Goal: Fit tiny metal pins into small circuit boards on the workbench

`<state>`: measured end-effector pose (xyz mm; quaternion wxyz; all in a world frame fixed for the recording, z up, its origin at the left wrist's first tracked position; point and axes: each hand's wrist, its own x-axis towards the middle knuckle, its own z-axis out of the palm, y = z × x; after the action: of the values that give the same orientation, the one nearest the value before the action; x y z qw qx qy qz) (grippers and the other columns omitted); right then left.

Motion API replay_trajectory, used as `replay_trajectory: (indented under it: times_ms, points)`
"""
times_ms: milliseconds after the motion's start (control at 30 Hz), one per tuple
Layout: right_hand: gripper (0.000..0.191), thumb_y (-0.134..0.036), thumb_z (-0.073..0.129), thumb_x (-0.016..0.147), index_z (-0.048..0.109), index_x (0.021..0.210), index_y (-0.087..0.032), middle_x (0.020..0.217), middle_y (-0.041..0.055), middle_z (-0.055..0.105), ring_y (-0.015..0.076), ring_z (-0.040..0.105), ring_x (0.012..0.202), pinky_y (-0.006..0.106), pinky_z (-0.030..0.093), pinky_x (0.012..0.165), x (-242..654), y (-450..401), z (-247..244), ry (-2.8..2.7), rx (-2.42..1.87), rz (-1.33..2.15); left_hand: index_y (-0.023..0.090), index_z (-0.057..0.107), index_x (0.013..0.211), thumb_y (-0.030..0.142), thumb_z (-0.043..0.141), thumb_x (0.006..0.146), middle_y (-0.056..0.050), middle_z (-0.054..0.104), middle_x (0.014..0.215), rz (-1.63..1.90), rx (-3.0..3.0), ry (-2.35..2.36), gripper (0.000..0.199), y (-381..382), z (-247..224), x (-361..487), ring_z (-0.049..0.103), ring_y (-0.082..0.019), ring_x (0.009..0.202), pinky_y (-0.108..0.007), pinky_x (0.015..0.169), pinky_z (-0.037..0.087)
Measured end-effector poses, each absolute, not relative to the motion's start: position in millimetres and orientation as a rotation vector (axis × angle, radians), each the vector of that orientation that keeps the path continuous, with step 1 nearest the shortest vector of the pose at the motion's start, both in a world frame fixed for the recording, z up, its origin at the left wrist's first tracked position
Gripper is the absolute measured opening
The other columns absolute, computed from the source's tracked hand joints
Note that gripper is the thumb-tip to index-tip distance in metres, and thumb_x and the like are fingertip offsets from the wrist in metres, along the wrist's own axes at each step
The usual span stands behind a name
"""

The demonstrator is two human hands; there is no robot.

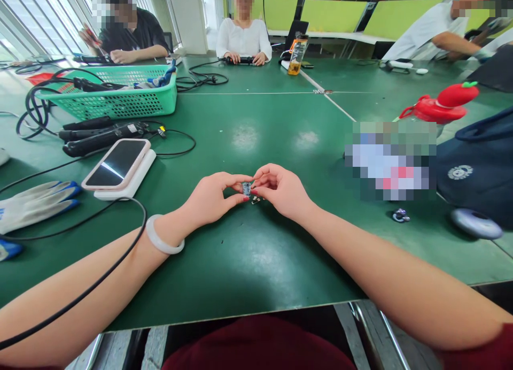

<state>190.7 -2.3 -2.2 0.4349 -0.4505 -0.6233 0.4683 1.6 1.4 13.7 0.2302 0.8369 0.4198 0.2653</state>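
Head view | blue-grey component (246,189), right of the phone (117,164), pinched in my left hand (213,199), thumb and forefinger slightly parted | my right hand (285,192) nearly closed, hold unclear | slack fingertips could drop it on the green table (260,263)

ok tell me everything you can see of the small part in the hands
The small part is pale grey-blue and roughly blocky, with darker marks near its top; its material and finer details are too small to make out. It seems held above the green table, between the left hand's thumb and index fingertips. The right hand's fingertips are close against its other side, though whether they touch it is unclear.
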Motion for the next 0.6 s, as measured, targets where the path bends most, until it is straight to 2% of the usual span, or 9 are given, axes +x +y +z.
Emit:
replay_trajectory:
  times_ms: [167, 367, 467, 600]
  points:
    - [0.020, -0.021, 0.066, 0.068, 0.052, 0.082, -0.020, 0.075, -0.0021, 0.063, 0.0106, 0.059, 0.066, 0.028, 0.049, 0.068, 189.9, -5.7, -2.0, -1.637, -1.130, 1.046, 0.027, 0.064, 0.114, 0.030, 0.062, 0.080, 0.001, 0.073, 0.086, 0.711, 2.447, 1.147, 0.034, 0.2, 15.0, 1.4, 0.062, -0.019, 0.092, -0.034, 0.089, 0.045]
    - [0.020, -0.022, 0.063, 0.072, 0.047, 0.084, -0.022, 0.076, -0.0026, 0.061, 0.0095, 0.055, 0.064, 0.027, 0.048, 0.068, 189.7, -9.6, -0.9, -1.744, -1.076, 0.993, 0.024, 0.062, 0.116, 0.033, 0.062, 0.079, 0.000, 0.072, 0.086, 0.715, 2.429, 1.093, 0.038, -0.3, 14.5, -1.4, 0.063, -0.019, 0.091, -0.034, 0.090, 0.044]
    - [0.021, -0.021, 0.063, 0.073, 0.048, 0.087, -0.022, 0.077, -0.0028, 0.061, 0.0094, 0.055, 0.064, 0.027, 0.047, 0.068, 189.5, -10.6, 1.5, -1.794, -1.062, 0.968, 0.023, 0.060, 0.118, 0.036, 0.060, 0.080, -0.001, 0.071, 0.086, 0.707, 2.388, 1.084, 0.041, -0.3, 14.7, -1.5, 0.063, -0.019, 0.089, -0.035, 0.090, 0.045]
    - [0.019, -0.023, 0.062, 0.076, 0.055, 0.093, -0.022, 0.075, -0.0027, 0.065, 0.0101, 0.057, 0.064, 0.027, 0.046, 0.069, 196.1, -6.6, 6.2, -1.887, -1.132, 0.902, 0.022, 0.060, 0.118, 0.035, 0.057, 0.081, 0.001, 0.067, 0.076, 0.695, 2.333, 1.137, 0.039, 1.2, 15.7, -1.8, 0.063, -0.018, 0.083, -0.034, 0.088, 0.046]
